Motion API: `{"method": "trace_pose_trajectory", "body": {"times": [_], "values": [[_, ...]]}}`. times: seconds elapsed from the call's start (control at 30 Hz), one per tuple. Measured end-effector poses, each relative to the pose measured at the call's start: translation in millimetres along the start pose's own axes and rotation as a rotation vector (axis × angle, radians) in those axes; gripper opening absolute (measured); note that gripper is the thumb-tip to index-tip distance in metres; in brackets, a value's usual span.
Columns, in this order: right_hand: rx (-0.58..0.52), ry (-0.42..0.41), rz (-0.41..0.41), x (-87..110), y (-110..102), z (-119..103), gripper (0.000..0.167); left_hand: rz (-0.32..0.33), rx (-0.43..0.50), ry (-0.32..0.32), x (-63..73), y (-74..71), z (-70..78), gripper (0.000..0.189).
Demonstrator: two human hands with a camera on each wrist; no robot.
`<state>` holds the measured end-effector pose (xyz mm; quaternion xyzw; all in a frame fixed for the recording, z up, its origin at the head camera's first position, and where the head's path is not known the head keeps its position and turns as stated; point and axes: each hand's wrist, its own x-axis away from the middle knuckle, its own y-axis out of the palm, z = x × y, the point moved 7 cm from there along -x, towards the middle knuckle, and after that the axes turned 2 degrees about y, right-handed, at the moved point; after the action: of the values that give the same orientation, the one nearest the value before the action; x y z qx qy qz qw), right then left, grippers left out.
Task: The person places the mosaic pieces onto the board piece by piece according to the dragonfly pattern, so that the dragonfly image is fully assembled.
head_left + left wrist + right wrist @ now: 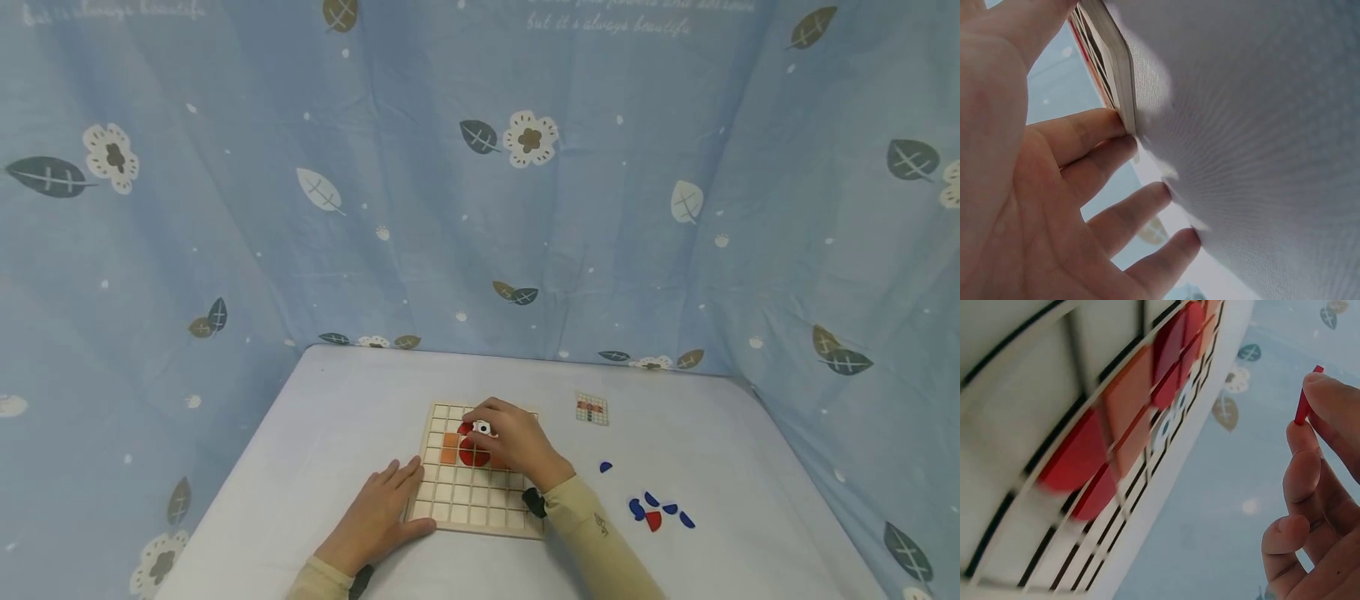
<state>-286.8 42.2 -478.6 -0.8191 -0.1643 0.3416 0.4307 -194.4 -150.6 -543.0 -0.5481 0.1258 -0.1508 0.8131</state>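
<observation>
Clock directions take the board's middle as the dial's centre, from the person's seat. At eight o'clock, the left hand [378, 512], fingers spread and gripping nothing, touches the edge of a wooden grid board [461, 493], apparently steadying it. On the board, orange tiles [448, 448] lie at ten o'clock; near twelve are a red round shape [468, 457] and, beyond it, a white eye piece [482, 428]. Reaching over from one o'clock, the right hand [517, 433] pinches a thin red piece [1304, 403] between thumb and fingertip, above the board. At two o'clock, off the board, lies a small pattern card [592, 408]. At three, a lone blue half-disc [606, 467]; just past three, more blue pieces [651, 499] around a red wedge [654, 521].

The step in hand seems to be setting the pinched piece; the next move likely calls for squaring it over a cell, lowering it and letting go without nudging its neighbours.
</observation>
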Motion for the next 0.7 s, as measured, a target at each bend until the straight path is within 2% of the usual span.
{"method": "trace_pose_trajectory", "body": {"times": [0.13,0.4,0.7], "values": [[0.013,-0.008,-0.031,-12.6,10.3,-7.5,0.026,0.000,0.010,0.007,0.0,0.8,-0.7,0.089],[0.053,0.003,-0.146,-29.0,36.6,-10.7,0.026,0.004,0.008,0.023,0.0,-0.7,0.1,0.088],[0.115,0.100,-0.272,-38.2,57.0,-6.9,0.023,-0.004,0.024,0.012,-0.1,-1.4,0.6,0.089]]}}
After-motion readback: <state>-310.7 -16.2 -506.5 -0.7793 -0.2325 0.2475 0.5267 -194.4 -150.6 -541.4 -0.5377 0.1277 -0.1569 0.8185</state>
